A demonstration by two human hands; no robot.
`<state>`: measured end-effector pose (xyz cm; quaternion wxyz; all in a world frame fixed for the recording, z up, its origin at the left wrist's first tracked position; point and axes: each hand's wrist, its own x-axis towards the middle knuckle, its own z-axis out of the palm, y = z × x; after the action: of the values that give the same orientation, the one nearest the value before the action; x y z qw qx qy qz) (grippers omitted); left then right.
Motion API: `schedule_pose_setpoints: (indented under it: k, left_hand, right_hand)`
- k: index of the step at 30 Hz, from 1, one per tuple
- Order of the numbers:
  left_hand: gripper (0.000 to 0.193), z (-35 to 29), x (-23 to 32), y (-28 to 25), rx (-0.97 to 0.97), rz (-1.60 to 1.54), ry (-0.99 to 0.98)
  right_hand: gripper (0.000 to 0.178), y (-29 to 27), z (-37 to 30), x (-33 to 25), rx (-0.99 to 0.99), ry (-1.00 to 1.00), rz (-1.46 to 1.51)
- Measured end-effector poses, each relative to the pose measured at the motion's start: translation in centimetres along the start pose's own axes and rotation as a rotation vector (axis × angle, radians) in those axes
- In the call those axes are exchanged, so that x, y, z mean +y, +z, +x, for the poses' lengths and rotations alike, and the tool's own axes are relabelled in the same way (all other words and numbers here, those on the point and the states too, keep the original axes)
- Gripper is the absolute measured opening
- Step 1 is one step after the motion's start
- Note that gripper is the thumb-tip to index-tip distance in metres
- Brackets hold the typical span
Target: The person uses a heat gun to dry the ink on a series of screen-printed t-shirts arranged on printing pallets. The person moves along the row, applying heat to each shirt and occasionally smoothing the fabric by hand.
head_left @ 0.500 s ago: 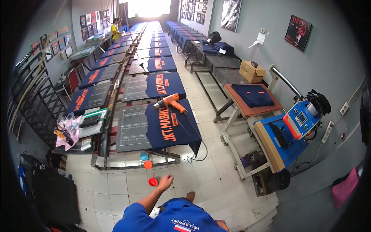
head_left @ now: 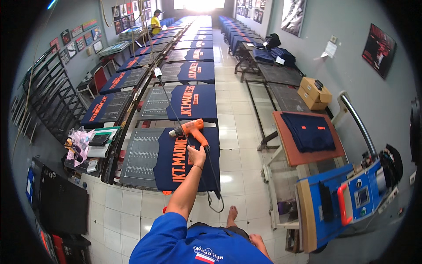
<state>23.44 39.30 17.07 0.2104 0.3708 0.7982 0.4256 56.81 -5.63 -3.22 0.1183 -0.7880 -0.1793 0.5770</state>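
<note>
While your left hand (head_left: pixel 196 155) reaches forward, the orange, pistol-shaped heat gun (head_left: pixel 193 127) lies just beyond; your right hand (head_left: pixel 256 240) hangs low. I can't tell whether either grips anything.

heat gun (head_left: pixel 190 128): just ahead of left hand (head_left: pixel 196 155), on shirt (head_left: pixel 178 156) | shirt: below left hand, over platen (head_left: pixel 138 158) | heat press (head_left: pixel 355 196): right of right hand (head_left: pixel 256 239), farther ahead

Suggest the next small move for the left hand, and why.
I'd probably ease the left hand forward onto the handle of the orange heat gun: the gun lies on the printed navy shirt, its handle slanting toward the nearby hand. Whether they already touch is unclear.
</note>
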Motion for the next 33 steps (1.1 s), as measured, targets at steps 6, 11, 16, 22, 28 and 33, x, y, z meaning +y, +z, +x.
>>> schedule_pose_setpoints:
  k: [6,11,16,22,28,33]
  left_hand:
    - [0.066,1.5,5.6,5.5,-0.001,0.184,-0.195]
    - [0.054,1.6,6.4,6.7,-0.115,0.242,-0.237]
    - [0.05,2.9,2.6,5.8,-0.055,0.127,-0.083]
    - [0.046,-5.0,10.0,0.8,-0.416,-0.518,-0.161]
    - [0.038,-14.3,12.8,-6.4,-0.497,-0.193,0.09]
    - [0.027,-19.0,8.9,-12.8,-0.348,-0.332,0.044]
  right_hand:
    - [0.029,-6.9,7.9,-21.1,-0.132,-0.27,0.24]
    - [0.031,-8.6,10.2,-33.7,-0.231,-0.39,0.153]
    - [0.035,-4.5,5.7,-45.6,-0.464,-0.631,0.094]
    - [0.046,-0.4,-1.8,-54.8,-0.966,-0.606,0.314]
    - [0.038,1.3,-9.9,-53.6,-1.22,-0.346,0.707]
    - [0.035,-0.3,-14.6,-49.2,-1.174,-0.4,0.702]
